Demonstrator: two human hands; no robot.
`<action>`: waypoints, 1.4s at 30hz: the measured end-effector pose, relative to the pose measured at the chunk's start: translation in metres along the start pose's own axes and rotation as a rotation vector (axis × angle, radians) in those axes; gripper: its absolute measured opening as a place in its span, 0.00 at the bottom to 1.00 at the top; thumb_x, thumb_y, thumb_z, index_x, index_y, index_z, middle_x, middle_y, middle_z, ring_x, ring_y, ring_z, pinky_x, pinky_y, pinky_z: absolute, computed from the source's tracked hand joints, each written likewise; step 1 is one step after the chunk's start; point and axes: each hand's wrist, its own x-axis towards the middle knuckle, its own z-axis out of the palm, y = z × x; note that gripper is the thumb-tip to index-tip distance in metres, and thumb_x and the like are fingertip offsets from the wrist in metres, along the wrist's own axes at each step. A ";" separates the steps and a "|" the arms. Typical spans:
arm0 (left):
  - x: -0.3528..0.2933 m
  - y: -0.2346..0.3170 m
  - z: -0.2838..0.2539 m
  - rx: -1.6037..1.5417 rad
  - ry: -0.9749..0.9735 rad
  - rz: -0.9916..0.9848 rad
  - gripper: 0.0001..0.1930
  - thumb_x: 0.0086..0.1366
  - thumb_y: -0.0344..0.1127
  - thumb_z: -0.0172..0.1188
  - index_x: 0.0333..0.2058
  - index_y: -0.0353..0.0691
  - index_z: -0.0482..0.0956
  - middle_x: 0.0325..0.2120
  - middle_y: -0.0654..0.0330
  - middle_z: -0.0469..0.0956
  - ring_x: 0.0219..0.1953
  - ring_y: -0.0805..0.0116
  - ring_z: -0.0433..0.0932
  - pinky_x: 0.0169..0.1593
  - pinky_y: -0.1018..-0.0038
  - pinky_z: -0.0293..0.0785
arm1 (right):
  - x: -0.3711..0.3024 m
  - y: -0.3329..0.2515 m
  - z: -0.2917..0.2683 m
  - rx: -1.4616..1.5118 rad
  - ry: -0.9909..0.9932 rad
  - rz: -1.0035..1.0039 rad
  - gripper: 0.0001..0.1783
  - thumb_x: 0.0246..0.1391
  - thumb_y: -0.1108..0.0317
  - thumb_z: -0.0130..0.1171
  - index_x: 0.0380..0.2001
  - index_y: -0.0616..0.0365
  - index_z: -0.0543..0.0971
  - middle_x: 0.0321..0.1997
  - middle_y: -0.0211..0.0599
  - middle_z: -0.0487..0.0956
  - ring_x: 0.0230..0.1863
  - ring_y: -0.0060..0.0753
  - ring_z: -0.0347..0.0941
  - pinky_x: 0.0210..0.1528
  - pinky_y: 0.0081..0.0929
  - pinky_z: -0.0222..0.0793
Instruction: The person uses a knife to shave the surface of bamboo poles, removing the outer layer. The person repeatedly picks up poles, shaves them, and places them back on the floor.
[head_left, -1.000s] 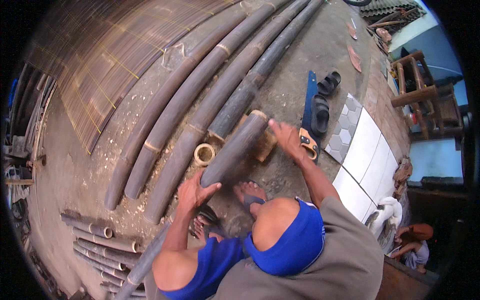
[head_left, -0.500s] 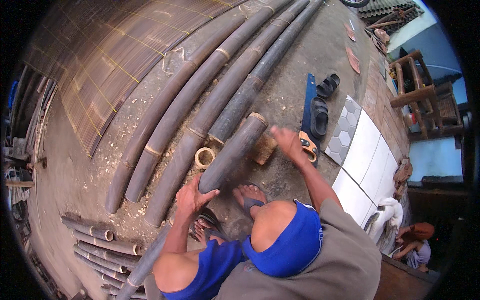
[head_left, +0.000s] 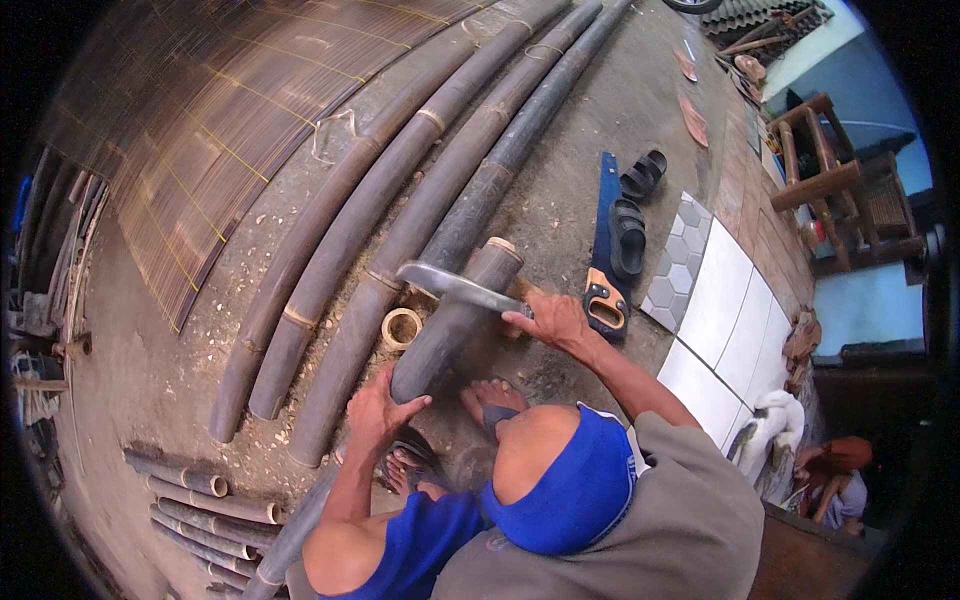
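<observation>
- In front of the crouched person, the left hand (head_left: 381,410), thumb out, curls around the near end of a dark grey-brown bamboo tube (head_left: 443,347).
- Newly in sight, a long silver metal blade (head_left: 462,288) crosses over the tube, the right hand (head_left: 557,322) closed at one end; blade work appears under way.
- Farther off, a blue-bladed handsaw (head_left: 605,248) shows no legible writing.

A metal blade (head_left: 460,286), one end lost inside the right hand (head_left: 556,322), hides a strip of the short bamboo piece (head_left: 447,335); beyond the piece, the top edge crops a slatted mat (head_left: 225,115) and wheel (head_left: 692,5).
</observation>
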 end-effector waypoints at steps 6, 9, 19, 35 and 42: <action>-0.003 0.004 0.006 0.055 0.034 -0.026 0.48 0.51 0.68 0.74 0.65 0.47 0.73 0.47 0.42 0.85 0.50 0.41 0.84 0.53 0.51 0.78 | 0.018 0.022 -0.006 0.184 0.133 0.135 0.45 0.66 0.25 0.45 0.39 0.63 0.83 0.40 0.70 0.82 0.48 0.74 0.80 0.51 0.61 0.74; -0.006 -0.005 0.009 0.042 0.048 -0.031 0.47 0.52 0.68 0.73 0.65 0.46 0.74 0.47 0.43 0.85 0.51 0.42 0.84 0.53 0.52 0.78 | -0.003 0.004 0.015 -0.046 -0.012 -0.066 0.47 0.63 0.22 0.47 0.42 0.62 0.84 0.39 0.72 0.82 0.48 0.74 0.81 0.51 0.61 0.74; 0.003 0.013 -0.015 -0.113 -0.124 -0.133 0.45 0.54 0.64 0.74 0.63 0.37 0.76 0.47 0.38 0.85 0.54 0.40 0.83 0.58 0.53 0.75 | -0.001 0.028 0.021 0.037 0.107 0.075 0.49 0.63 0.21 0.45 0.41 0.65 0.84 0.39 0.73 0.82 0.46 0.74 0.81 0.48 0.60 0.75; 0.004 -0.015 -0.012 -0.278 -0.185 -0.191 0.41 0.56 0.61 0.74 0.60 0.36 0.78 0.50 0.40 0.84 0.56 0.45 0.83 0.60 0.56 0.74 | -0.017 -0.007 0.004 -0.198 -0.059 -0.177 0.47 0.68 0.25 0.41 0.45 0.63 0.85 0.45 0.69 0.83 0.51 0.69 0.82 0.52 0.59 0.73; 0.011 -0.022 -0.015 -0.408 -0.185 -0.187 0.39 0.58 0.57 0.73 0.60 0.33 0.79 0.48 0.40 0.85 0.52 0.49 0.84 0.58 0.57 0.75 | 0.008 0.017 0.009 0.141 0.109 0.019 0.48 0.65 0.23 0.43 0.44 0.64 0.86 0.42 0.69 0.84 0.50 0.72 0.81 0.52 0.60 0.74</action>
